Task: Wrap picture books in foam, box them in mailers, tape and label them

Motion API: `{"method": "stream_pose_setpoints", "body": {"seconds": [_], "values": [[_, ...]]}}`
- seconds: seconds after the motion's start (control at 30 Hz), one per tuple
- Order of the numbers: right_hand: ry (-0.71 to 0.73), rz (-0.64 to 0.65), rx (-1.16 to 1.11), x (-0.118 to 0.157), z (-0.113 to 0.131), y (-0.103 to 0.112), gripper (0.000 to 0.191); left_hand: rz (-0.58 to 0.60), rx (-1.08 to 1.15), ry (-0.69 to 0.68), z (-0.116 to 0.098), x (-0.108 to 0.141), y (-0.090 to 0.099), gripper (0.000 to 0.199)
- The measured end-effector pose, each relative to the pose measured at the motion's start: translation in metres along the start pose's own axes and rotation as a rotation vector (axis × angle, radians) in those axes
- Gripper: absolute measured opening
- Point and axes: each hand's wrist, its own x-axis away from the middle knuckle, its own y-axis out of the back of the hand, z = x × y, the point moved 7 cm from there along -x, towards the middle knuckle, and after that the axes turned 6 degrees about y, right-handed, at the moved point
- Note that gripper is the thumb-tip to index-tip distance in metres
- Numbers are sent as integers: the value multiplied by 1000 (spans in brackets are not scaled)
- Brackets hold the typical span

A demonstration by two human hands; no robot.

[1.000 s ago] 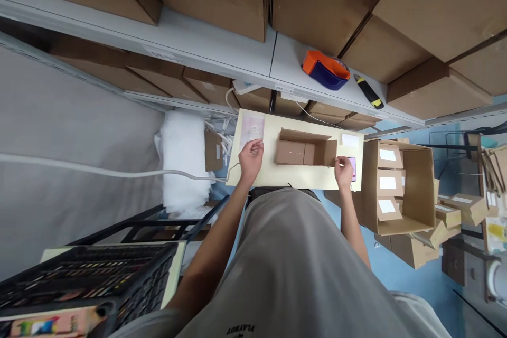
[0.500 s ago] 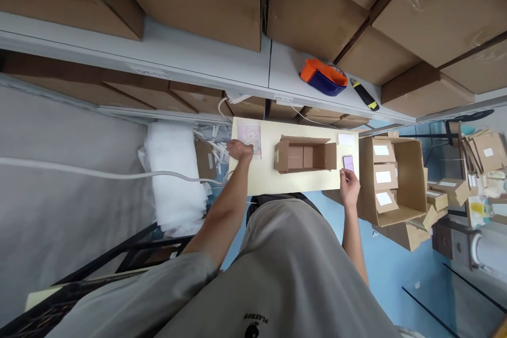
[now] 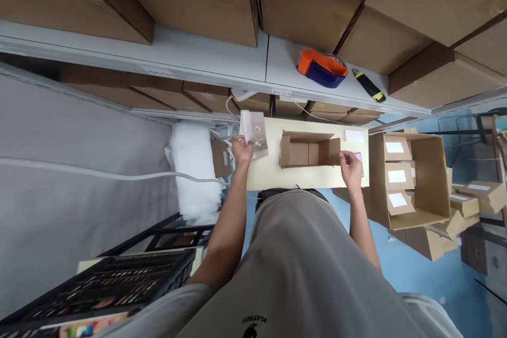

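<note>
My left hand (image 3: 242,151) is at the left end of the cream tabletop, fingers closed on the edge of a pale pinkish sheet (image 3: 247,124) that is lifted and curled. Under and beside the sheet lies a clear plastic bag (image 3: 260,140) with small things in it, too small to name. An open cardboard box (image 3: 299,154) stands mid-table, with nothing seen inside. My right hand (image 3: 350,170) has its fingertips pinched at the edge of the box's right flap (image 3: 335,151). Partly behind this hand lies a phone (image 3: 359,158).
A white label sheet (image 3: 354,135) lies at the table's back right. Right of it, a large carton (image 3: 430,179) holds small labelled boxes. An orange-and-blue tape dispenser (image 3: 322,68) and a utility knife (image 3: 369,85) rest on the shelf. White foam wrap (image 3: 196,169) stands left.
My left hand has closed on the pinkish sheet and raised it, uncovering the bag. My right hand has moved from the phone to the box's right flap. The view has shifted slightly.
</note>
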Motion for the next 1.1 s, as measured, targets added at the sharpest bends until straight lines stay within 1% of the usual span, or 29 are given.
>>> {"method": "stream_pose_setpoints", "body": {"seconds": [0.07,0.13,0.2,0.27,0.33,0.37,0.43,0.5,0.53,0.6,0.7,0.77,0.8,0.83,0.87,0.9,0.93,0.97,1.03,1.1], "values": [[46,60,-87,-10,14,-12,48,-22,101,-30,-10,16,18,50],[88,152,-199,-17,32,-29,46,-27,263,-110,-29,41,35,48],[124,262,-321,-19,52,-49,45,-1,346,-237,-56,75,47,45],[157,376,-415,-16,71,-66,48,23,320,-341,-85,116,51,43],[185,453,-444,-13,85,-76,52,45,247,-424,-112,159,46,38],[198,462,-437,-12,88,-78,52,52,209,-470,-124,179,41,34],[231,436,-428,-13,87,-74,49,81,126,-543,-143,215,27,20],[268,421,-457,-16,79,-66,53,130,45,-579,-153,239,11,10],[283,433,-471,-17,72,-62,58,144,10,-591,-156,246,5,7],[281,451,-453,-21,53,-49,70,142,-58,-621,-157,253,-5,5],[274,373,-295,-26,27,-17,91,130,-186,-683,-157,251,-16,12],[360,334,-168,-24,27,4,104,151,-292,-735,-157,250,-25,22],[435,347,-107,-21,33,9,105,168,-348,-762,-158,249,-30,28],[518,383,-44,-17,41,11,100,185,-404,-789,-160,250,-36,34],[596,436,26,-12,49,9,89,199,-456,-814,-162,250,-42,38],[658,499,105,-8,57,3,72,209,-505,-837,-165,250,-48,41],[698,562,194,-6,63,-5,58,217,-549,-858,-168,250,-55,43],[713,616,287,-6,66,-14,49,221,-586,-875,-171,248,-61,44],[693,686,447,-14,65,-29,47,225,-633,-891,-178,240,-73,42],[648,715,550,-26,60,-40,48,235,-643,-874,-183,225,-83,42]]}}
